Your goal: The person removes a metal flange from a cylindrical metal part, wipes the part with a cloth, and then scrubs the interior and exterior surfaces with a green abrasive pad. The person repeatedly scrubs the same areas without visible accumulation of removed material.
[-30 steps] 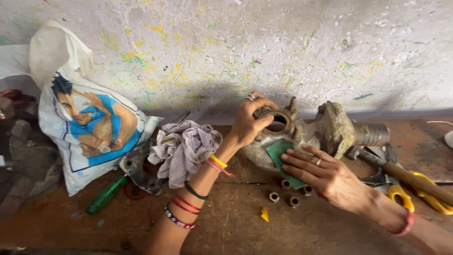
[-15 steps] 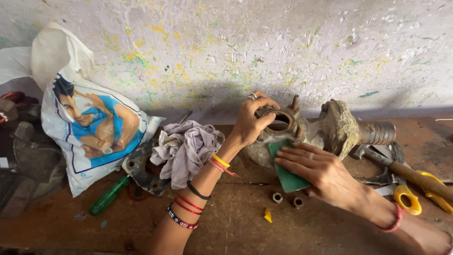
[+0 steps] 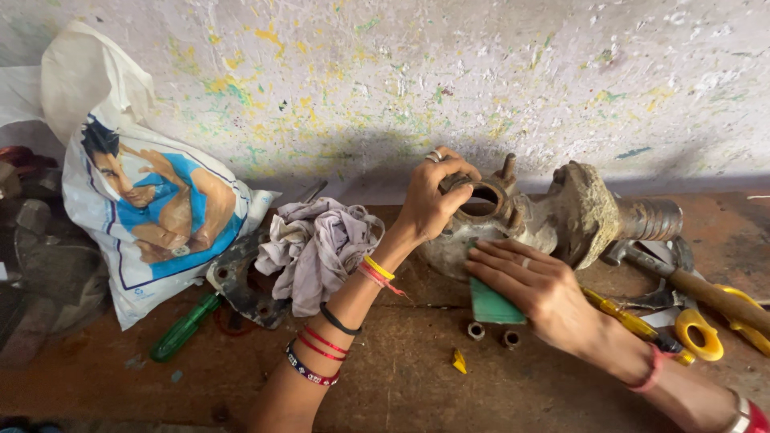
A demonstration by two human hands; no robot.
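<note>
Centre frame: my left hand (image 3: 429, 200) grips the rusty cast-metal pump housing (image 3: 545, 220) at its round opening; my right hand (image 3: 533, 285), fingers flat, presses a green abrasive sheet (image 3: 491, 305) against it.

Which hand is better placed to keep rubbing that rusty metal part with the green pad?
Probably the right hand: it already lies flat on the green pad against the metal part. The left hand grips the part's round opening, steadying it.
</note>
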